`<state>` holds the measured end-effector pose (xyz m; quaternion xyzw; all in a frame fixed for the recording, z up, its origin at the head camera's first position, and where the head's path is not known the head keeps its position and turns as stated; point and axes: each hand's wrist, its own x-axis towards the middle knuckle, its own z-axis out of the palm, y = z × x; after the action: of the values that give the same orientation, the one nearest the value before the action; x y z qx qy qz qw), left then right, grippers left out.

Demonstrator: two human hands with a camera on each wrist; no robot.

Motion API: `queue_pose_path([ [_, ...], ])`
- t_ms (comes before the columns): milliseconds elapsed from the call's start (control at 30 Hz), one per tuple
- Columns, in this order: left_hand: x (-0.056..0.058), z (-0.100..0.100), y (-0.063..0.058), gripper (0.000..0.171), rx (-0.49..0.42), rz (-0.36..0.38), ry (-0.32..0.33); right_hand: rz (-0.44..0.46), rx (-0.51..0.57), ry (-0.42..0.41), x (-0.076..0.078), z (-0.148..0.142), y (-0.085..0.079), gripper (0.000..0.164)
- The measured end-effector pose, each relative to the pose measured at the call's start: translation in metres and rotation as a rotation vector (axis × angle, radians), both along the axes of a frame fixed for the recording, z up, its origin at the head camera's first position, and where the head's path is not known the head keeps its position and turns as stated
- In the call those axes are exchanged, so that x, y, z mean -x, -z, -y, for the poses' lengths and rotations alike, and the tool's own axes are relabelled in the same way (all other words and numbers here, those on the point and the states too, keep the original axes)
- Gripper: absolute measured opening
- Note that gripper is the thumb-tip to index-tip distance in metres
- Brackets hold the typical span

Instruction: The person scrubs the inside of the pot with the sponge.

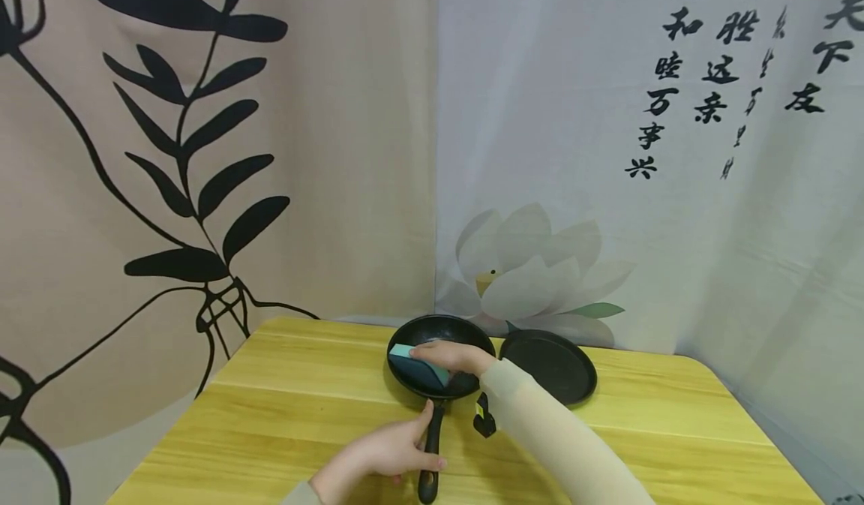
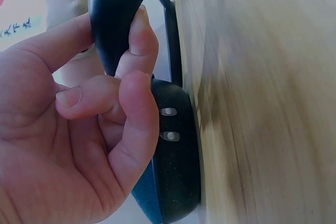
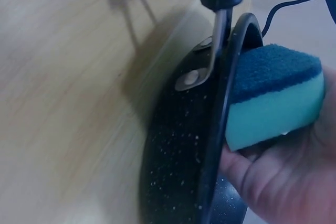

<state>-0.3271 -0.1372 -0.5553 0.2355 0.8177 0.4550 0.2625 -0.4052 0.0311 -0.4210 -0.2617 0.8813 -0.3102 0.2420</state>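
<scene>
A black frying pan [image 1: 435,328] with deep, rounded sides sits on the table. My left hand [image 1: 398,446] pinches its black handle [image 1: 430,482] between thumb and fingers; in the left wrist view the other fingers curl beside the handle [image 2: 116,9]. Inside the pan, my right hand [image 1: 454,355] grips a sponge [image 1: 417,371]. The right wrist view shows the sponge [image 3: 275,108] with a dark blue scouring layer and light green foam, partly behind the pan's rim. White speckles and rivets mark the pan's outside [image 3: 173,145]. Some right fingers are hidden.
A flat black pan [image 1: 560,366] lies to the right, partly covered by my right sleeve [image 1: 560,437]. Beneath that wrist shows a small black object [image 1: 484,416] with a yellow mark. Behind the wooden table [image 1: 290,407] hang printed curtains [image 1: 358,152].
</scene>
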Motion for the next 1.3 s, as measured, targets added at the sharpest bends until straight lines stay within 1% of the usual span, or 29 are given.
queue_pose_path([
  [267, 0.000, 0.001, -0.001, 0.120, -0.012, -0.004, 0.009, -0.014, 0.009, 0.006, 0.002, 0.004, 0.003, 0.056],
  [367, 0.000, 0.002, -0.002, 0.120, -0.014, -0.006, 0.006, -0.040, -0.003, -0.002, 0.003, 0.005, 0.004, 0.059],
  [500, 0.003, 0.002, -0.001, 0.121, -0.007, -0.006, 0.001, -0.069, -0.010, -0.008, 0.006, 0.008, 0.004, 0.061],
  [567, 0.004, 0.002, 0.000, 0.120, -0.005, -0.008, 0.002, -0.067, -0.008, -0.004, 0.007, 0.009, 0.004, 0.061],
  [667, 0.001, 0.001, 0.000, 0.119, -0.002, -0.016, 0.002, -0.055, -0.008, 0.005, 0.007, 0.010, 0.004, 0.060],
  [733, -0.009, -0.002, -0.012, 0.117, 0.022, -0.037, -0.007, -0.051, -0.012, 0.013, 0.007, 0.011, 0.004, 0.060],
  [767, -0.015, -0.003, -0.021, 0.115, 0.043, -0.050, -0.011, -0.054, -0.016, 0.016, 0.007, 0.012, 0.004, 0.060],
  [800, -0.021, -0.004, -0.031, 0.114, 0.067, -0.067, -0.012, -0.056, -0.016, 0.019, 0.007, 0.012, 0.004, 0.060],
  [867, -0.038, -0.009, -0.056, 0.111, 0.079, -0.093, -0.026, -0.063, -0.017, 0.023, 0.007, 0.013, 0.005, 0.060],
  [900, -0.046, -0.011, -0.068, 0.110, 0.095, -0.109, -0.019, -0.065, -0.016, 0.025, 0.008, 0.013, 0.005, 0.060],
  [967, -0.060, -0.013, -0.090, 0.104, 0.082, -0.103, -0.028, -0.069, -0.010, 0.024, 0.009, 0.013, 0.005, 0.059],
  [1000, -0.066, -0.015, -0.100, 0.102, 0.065, -0.097, -0.035, -0.069, -0.002, 0.023, 0.010, 0.013, 0.005, 0.058],
  [1033, -0.071, -0.016, -0.107, 0.100, 0.047, -0.091, -0.042, -0.077, -0.002, 0.017, 0.011, 0.013, 0.006, 0.058],
  [1067, -0.074, -0.017, -0.112, 0.098, 0.044, -0.082, -0.043, -0.085, 0.001, 0.011, 0.012, 0.013, 0.006, 0.056],
  [1133, -0.074, -0.017, -0.113, 0.098, 0.031, -0.067, -0.047, -0.106, 0.002, -0.005, 0.014, 0.013, 0.008, 0.055],
  [1167, -0.070, -0.016, -0.106, 0.099, 0.043, -0.077, -0.039, -0.123, -0.001, -0.015, 0.015, 0.013, 0.008, 0.054],
  [1233, -0.056, -0.013, -0.085, 0.105, 0.067, -0.076, -0.020, -0.160, -0.015, -0.033, 0.017, 0.013, 0.010, 0.054],
  [1300, -0.037, -0.009, -0.056, 0.112, 0.056, -0.060, -0.008, -0.186, -0.026, -0.042, 0.018, 0.013, 0.012, 0.054],
])
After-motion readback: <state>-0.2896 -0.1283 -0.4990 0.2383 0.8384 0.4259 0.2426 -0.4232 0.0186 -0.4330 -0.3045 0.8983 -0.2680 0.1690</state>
